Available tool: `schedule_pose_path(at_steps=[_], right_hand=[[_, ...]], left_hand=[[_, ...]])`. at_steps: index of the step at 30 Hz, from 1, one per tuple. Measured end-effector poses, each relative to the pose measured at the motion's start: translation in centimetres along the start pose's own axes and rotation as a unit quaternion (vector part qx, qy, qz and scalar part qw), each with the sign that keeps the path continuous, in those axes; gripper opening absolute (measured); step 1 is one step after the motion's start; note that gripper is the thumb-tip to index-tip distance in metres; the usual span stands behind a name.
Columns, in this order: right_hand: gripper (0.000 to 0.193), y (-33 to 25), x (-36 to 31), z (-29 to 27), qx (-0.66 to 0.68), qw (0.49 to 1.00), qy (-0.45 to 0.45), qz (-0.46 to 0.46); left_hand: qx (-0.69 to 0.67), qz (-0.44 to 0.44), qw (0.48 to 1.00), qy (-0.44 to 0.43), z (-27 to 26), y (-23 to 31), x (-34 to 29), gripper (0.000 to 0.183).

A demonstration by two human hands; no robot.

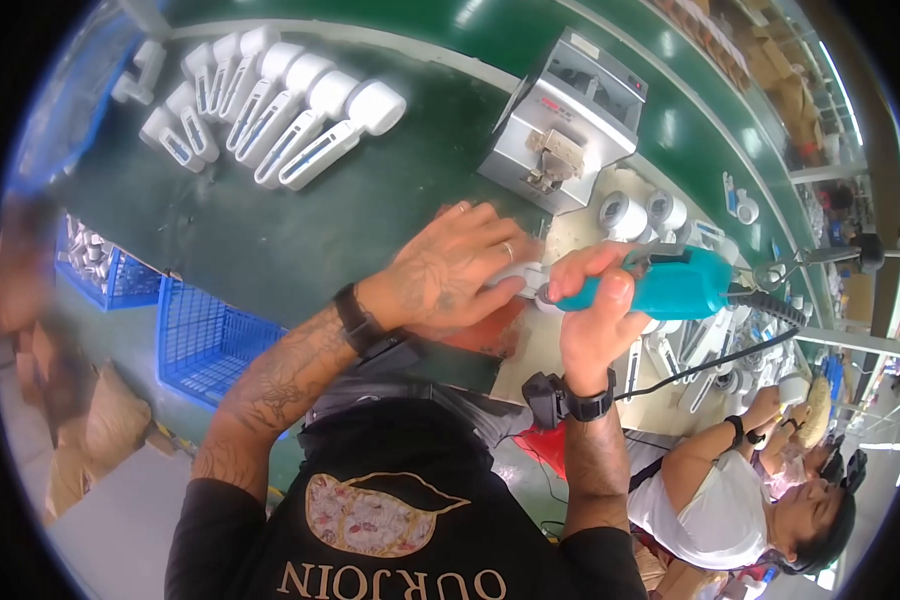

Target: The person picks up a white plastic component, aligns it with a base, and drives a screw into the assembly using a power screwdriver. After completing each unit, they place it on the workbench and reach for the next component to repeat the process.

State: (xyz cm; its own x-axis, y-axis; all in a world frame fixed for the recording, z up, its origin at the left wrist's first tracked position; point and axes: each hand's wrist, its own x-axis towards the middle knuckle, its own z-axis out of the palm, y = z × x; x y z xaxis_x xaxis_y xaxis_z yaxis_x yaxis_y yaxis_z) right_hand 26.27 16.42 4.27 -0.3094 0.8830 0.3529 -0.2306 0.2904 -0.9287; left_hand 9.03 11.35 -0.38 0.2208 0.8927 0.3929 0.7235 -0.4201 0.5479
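My right hand point(600, 310) is wrapped round a teal electric screwdriver point(690, 284), which lies nearly level with its nose toward the left. A black cord trails from its back end. At the nose, a white plastic part point(518, 274) shows between the screwdriver and my left hand point(455, 262). The left fingers are bent over this part and hold it on the bench, hiding most of it. Whether the screwdriver's tip touches a screw is hidden. A reddish-brown patch point(480, 335) of the bench surface shows under my left hand.
White long-handled plastic units point(320, 150) stand in rows at the back left. A grey metal machine point(570, 120) sits at the back. More white units point(625, 215) lie to the right. Blue baskets point(210, 340) are below the bench's left side. A co-worker point(710, 490) sits at the right.
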Motion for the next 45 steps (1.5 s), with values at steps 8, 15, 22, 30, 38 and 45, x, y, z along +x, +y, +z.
schedule_pose_path(at_steps=[8,15,22,30,38,45], right_hand=[[0.039,0.1,0.0,0.1,0.009,1.0,0.002,-0.006],[0.061,-3.3,-2.8,0.3,0.043,0.995,0.08,0.044],[0.069,-6.1,-7.4,-2.0,0.051,0.993,0.104,0.003],[0.071,-5.7,-8.8,-3.9,-0.008,0.995,0.101,0.01],[0.072,-6.2,-10.4,-6.0,0.059,0.993,0.096,0.028],[0.073,-6.2,-11.0,-5.3,0.042,0.995,0.084,0.037]], left_hand=[[0.001,0.002,1.0,0.004,-0.2,0.0,0.1,0.033],[0.006,0.104,0.993,0.055,-0.3,1.5,-2.4,0.035],[0.08,-0.106,0.97,0.202,-4.3,-0.4,-6.0,0.036],[0.202,-0.159,0.951,0.174,-5.6,-5.0,-4.7,0.036],[0.049,-0.001,0.987,0.153,-0.4,3.6,5.2,0.019],[0.065,-0.022,0.998,-0.014,10.0,3.3,11.9,0.048]])
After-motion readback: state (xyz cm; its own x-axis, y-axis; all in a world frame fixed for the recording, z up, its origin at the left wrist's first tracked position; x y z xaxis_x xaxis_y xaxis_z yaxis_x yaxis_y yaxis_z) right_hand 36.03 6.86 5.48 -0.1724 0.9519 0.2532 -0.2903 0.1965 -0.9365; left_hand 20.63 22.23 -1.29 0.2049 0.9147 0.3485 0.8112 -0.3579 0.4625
